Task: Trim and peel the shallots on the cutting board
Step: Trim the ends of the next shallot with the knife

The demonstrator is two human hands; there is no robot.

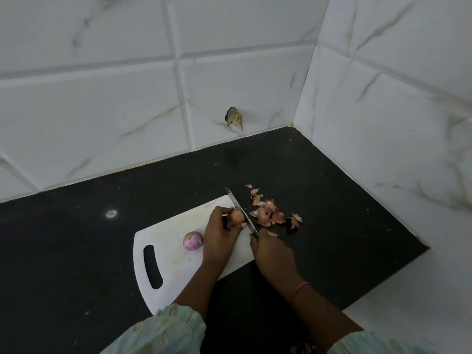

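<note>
shallot trimming in hand, one bulb done

the left hand (220,238) held a brown-skinned unpeeled shallot (236,217) near the far right edge of the white plastic cutting board (173,261), its fingers (217,213) curled round the bulb. the right hand (274,254) gripped the handle of a steel-bladed kitchen knife (241,212), fingers closed about it; the blade lay against the right end of the held shallot. judged step: trimming an end of this bulb, the peeling not yet done. a peeled purple shallot (192,240) rested on the board just left of the left hand, apart from it.

the next move was judged to call for a short, controlled cut through the tip, the left fingertips kept back from the blade, then lifting of the dry skin.

a heap of dry papery shallot skins (270,212) lay on the black stone worktop (76,238) just right of the board. the cut sat close to the board's edge, leaving little board beyond the blade. the tiled wall corner stood well apart, with open worktop to the left.
</note>
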